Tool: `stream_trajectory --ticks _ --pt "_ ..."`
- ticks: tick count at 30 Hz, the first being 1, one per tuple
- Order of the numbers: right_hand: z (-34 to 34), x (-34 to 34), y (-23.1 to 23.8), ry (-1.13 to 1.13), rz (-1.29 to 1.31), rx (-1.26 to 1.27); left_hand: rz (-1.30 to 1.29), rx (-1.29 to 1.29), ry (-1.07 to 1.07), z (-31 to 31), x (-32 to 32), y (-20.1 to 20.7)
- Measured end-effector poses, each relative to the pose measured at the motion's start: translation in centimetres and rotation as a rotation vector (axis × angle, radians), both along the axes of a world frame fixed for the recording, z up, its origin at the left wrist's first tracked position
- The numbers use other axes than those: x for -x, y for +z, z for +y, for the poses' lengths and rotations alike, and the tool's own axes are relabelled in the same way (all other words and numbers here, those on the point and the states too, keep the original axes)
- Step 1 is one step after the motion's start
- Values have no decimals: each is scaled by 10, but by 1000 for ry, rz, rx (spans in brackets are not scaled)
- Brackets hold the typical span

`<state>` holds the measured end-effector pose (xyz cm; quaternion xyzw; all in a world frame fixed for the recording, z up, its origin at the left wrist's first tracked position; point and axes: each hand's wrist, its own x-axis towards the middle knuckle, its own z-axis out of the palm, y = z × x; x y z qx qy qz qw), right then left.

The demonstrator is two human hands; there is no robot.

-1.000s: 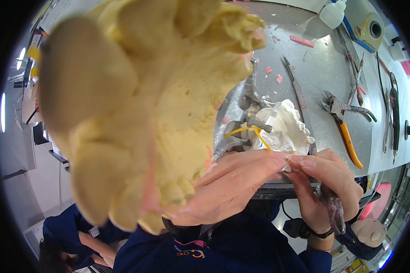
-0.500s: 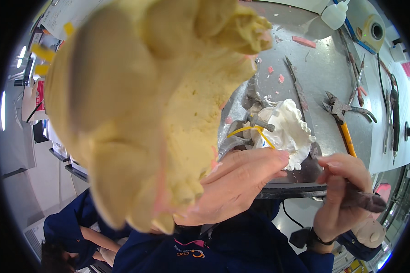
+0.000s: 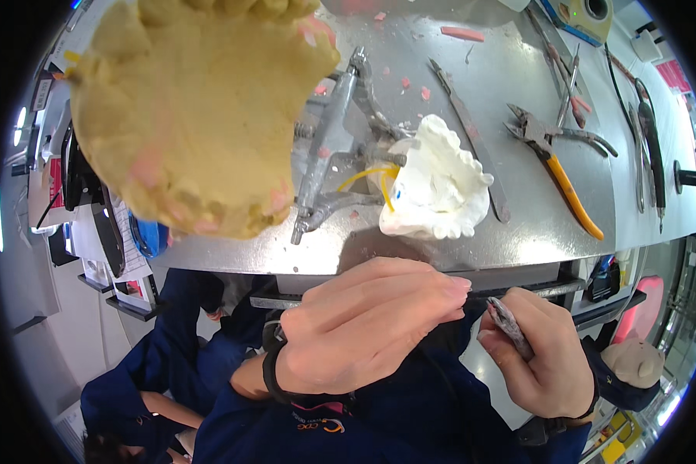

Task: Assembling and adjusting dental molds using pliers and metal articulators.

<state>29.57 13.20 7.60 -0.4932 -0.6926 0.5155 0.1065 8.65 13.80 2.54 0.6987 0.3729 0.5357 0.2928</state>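
The left hand point(image 3: 371, 325) is at the lower centre of the frame, back up, its fingers held together and bent in a shallow cup; whether anything sits under the fingertips cannot be told. A dark band point(image 3: 271, 375) circles that wrist. The right hand point(image 3: 537, 352), at the lower right, is curled around a dark, pink-smeared tool point(image 3: 512, 329), whose end sticks out between thumb and fingers. The two hands are apart, both in front of the near edge of the metal counter point(image 3: 503, 85).

Just beyond the left hand, near the centre of the frame, a white dental cast point(image 3: 445, 185) rests with its scalloped tooth edge toward the right. A thin yellow strand point(image 3: 387, 192) bends along its left side, beside a grey metal frame point(image 3: 329, 147) with bars and a screw. Left of that, a large yellowish cast point(image 3: 201, 116) with pink patches fills the upper left, overlapping part of the frame from this view.

Right of the white cast lies a slim metal knife point(image 3: 469, 135), tip toward the top. Farther right, orange-handled pliers point(image 3: 564, 185) lie with their jaws spread. Pink scraps point(image 3: 425, 93) and a pink strip point(image 3: 462, 33) are scattered toward the upper centre. A beige device point(image 3: 584, 19) with a round dark opening stands at the upper right, and a black pen-shaped tool point(image 3: 652, 147) lies near the right edge. At the lower left is another person in dark blue point(image 3: 108, 394).
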Motion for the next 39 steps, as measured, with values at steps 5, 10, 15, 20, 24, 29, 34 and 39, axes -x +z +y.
stream_trajectory --ticks 5,10,15,20,24,29,34,39 --pt "-9 0 -3 18 -21 23 -31 64 -33 -10 -5 -4" --pt "-12 3 -9 28 -71 7 5 60 -25 -14 -6 -8" --pt "-13 6 -6 53 -92 14 0 88 -30 -16 -5 -6" --pt "-10 5 -8 78 -84 10 -22 142 -43 -15 -4 -4" --pt "-8 4 -10 87 -51 38 -60 168 -86 -9 -3 -4" --pt "-7 2 -17 114 -26 13 -59 171 -106 -7 -1 -7" --pt "-9 3 -22 62 13 -8 -63 160 -117 -7 -2 -10" --pt "-6 3 -26 73 38 39 -37 182 -108 -9 -1 -13"
